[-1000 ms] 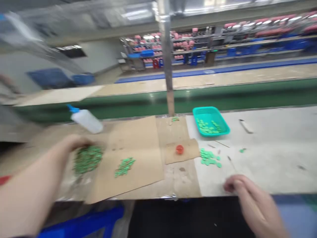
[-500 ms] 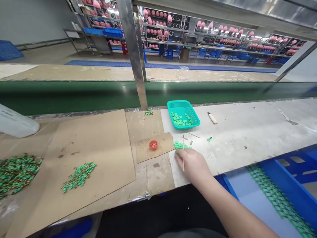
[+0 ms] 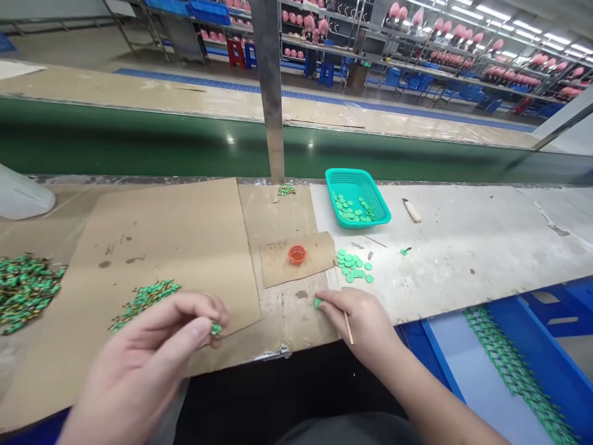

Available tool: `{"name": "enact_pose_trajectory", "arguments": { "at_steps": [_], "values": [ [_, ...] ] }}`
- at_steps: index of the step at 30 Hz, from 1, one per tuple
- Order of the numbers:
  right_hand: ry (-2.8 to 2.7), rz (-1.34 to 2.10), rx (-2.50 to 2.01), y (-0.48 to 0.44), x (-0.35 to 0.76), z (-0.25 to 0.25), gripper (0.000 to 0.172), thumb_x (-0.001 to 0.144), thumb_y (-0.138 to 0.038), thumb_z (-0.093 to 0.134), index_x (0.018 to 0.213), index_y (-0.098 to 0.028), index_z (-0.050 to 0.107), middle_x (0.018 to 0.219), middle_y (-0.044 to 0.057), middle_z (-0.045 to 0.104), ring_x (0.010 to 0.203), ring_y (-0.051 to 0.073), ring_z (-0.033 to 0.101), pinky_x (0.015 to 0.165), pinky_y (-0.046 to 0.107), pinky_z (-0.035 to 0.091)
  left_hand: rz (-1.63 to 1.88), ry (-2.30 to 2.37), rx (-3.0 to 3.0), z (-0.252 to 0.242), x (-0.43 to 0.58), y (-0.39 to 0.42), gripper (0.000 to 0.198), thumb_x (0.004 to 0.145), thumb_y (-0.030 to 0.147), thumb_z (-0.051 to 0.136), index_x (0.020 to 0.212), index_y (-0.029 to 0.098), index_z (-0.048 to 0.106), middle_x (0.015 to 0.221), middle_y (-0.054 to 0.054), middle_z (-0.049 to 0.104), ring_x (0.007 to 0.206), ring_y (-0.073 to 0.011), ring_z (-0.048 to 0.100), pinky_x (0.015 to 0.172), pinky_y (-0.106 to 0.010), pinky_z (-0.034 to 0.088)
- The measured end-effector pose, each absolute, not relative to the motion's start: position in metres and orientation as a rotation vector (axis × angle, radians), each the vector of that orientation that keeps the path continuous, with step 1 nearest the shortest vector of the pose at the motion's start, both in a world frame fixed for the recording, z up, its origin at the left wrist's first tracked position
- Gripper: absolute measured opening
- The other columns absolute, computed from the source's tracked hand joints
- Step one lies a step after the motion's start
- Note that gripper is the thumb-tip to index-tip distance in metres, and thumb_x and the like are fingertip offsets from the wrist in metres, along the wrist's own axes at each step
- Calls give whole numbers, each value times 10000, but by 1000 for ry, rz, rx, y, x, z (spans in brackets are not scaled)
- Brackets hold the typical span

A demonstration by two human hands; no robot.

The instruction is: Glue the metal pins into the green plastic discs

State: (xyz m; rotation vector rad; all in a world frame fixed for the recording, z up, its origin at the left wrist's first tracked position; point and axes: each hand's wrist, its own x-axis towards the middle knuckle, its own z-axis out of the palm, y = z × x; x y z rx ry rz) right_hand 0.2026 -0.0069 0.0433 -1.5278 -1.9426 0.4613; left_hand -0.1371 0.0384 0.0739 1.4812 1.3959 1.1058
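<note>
The left hand point(image 3: 143, 352) is raised over the near edge of a cardboard sheet point(image 3: 162, 235), its thumb and fingertips pinching a small green piece point(image 3: 215, 329). The right hand point(image 3: 359, 324) lies low over the tabletop point(image 3: 463, 259), curled around a thin wooden stick point(image 3: 347, 327) that points downward. Its fingertips point(image 3: 327, 299) pinch a second green piece point(image 3: 317, 303) close to the surface. Just beyond the right hand lie loose green discs point(image 3: 352, 266), beside a cardboard scrap point(image 3: 296, 262) carrying a red cap point(image 3: 297, 254). Farther back, a teal basket point(image 3: 356, 198) holds more green discs point(image 3: 354, 210), with a white-handled tool point(image 3: 411, 211) to its right. On the sheet, a small heap of green pieces point(image 3: 143, 303) lies just beside the left hand, and a larger heap point(image 3: 25, 290) sits farther left. A plastic bottle point(image 3: 21, 194) lies on its side at the far left. Strings of green pieces point(image 3: 509, 364) lie in a blue crate point(image 3: 551, 364) beyond the tabletop's near edge.
</note>
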Motion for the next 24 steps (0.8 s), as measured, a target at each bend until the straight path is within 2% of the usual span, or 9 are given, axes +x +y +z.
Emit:
{"name": "enact_pose_trajectory", "arguments": {
  "at_steps": [3,5,9,14,17,19,21,23,24],
  "values": [
    [-1882,430,-1544,-9,205,44,305,1195,-248,582,1248,-241,882,1143,103,936,998,281,904,886,395,721,1050,1206,1198,69,-105,31,422,888,701,942,797,311,810,809,-45,761,609,-215,711,553,-340,664],
    [-1886,414,-1547,-11,205,46,271,1174,-235,604,1203,-245,873,1076,88,929,944,271,894,854,387,716,991,1188,1192,68,-89,28,440,899,711,941,813,295,823,793,-44,772,590,-194,721,558,-298,677],
    [-1944,350,-1555,-11,196,47,206,1143,-259,667,1202,-222,861,859,71,839,789,278,816,735,392,646,873,1111,1422,68,-75,25,378,1020,631,837,861,289,814,749,-25,757,637,-177,746,602,-219,665],
    [-1945,277,-1567,-8,181,41,142,1140,-242,683,1111,-212,820,837,64,793,746,263,771,681,369,565,788,1069,1633,63,-72,19,313,1137,482,649,927,282,768,777,14,739,688,-157,754,635,-189,635],
    [-1886,268,-1560,-10,181,44,134,1182,-268,654,1144,-219,772,871,49,804,779,245,786,713,354,599,784,1024,1855,60,-66,16,247,1152,341,614,938,282,723,771,61,712,647,-108,712,619,-149,577],
    [-1786,290,-1538,-12,185,49,141,1217,-258,595,1208,-238,734,978,51,835,880,230,824,797,342,653,825,949,2049,56,-60,14,161,1152,250,613,1052,287,735,851,77,753,701,-83,739,688,-130,587],
    [-1679,324,-1506,-13,192,54,188,1228,-217,541,1332,-254,693,1084,58,839,974,213,834,868,331,685,856,882,2260,52,-53,14,235,1183,200,564,1313,277,744,977,53,795,835,-96,793,818,-160,631],
    [-1663,350,-1475,-11,200,58,396,1211,-159,496,1579,-262,600,1255,97,835,1028,208,816,921,355,704,835,858,2479,47,-46,14,383,1215,175,482,1543,212,677,1030,4,795,915,-146,814,887,-250,670],
    [-1700,361,-1462,-10,203,60,535,1200,-131,469,1717,-267,500,1380,129,819,1067,211,808,957,383,711,815,861,2577,45,-44,15,419,1218,156,445,1579,168,657,1011,-11,783,902,-170,810,861,-290,679]
  ]
}}
